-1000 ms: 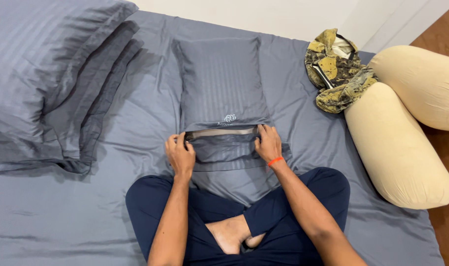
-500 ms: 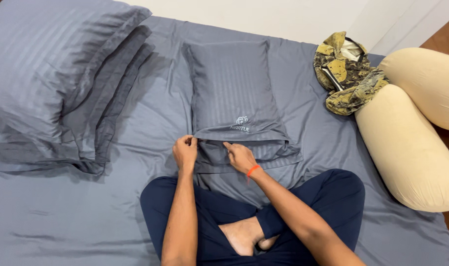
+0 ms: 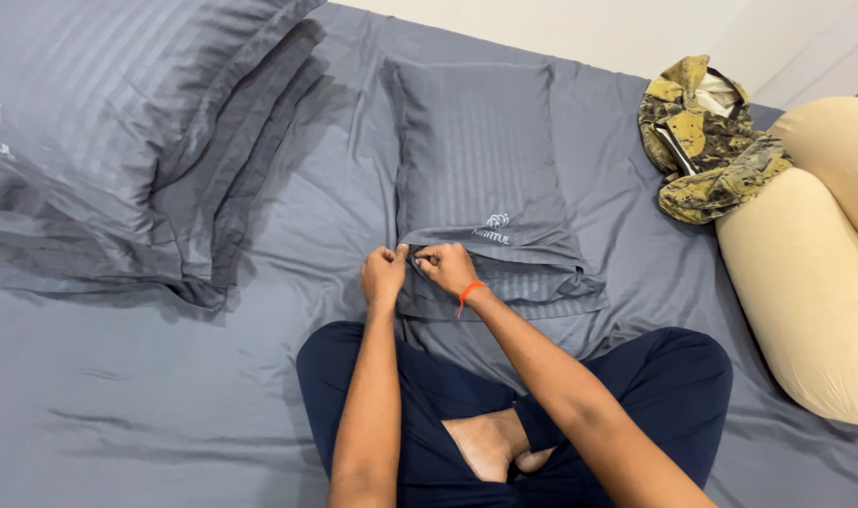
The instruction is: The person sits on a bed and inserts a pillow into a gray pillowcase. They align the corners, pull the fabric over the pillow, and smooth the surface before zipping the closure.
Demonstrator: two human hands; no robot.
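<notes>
pinching | left hand (image 3: 384,274) + right hand (image 3: 448,268) | grey pillowcase (image 3: 480,160) corner

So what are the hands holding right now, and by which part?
Both the left hand and right hand pinch the grey pillowcase at the left corner of its open near edge.

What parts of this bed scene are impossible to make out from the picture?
- Head view: what the left hand and right hand pinch at the grey pillowcase corner is covered by their fingers.
- The pillow inside is hidden by the fabric.
- The stack of grey pillows is cut off by the left edge.
- The cream bolsters run past the right edge.
</notes>
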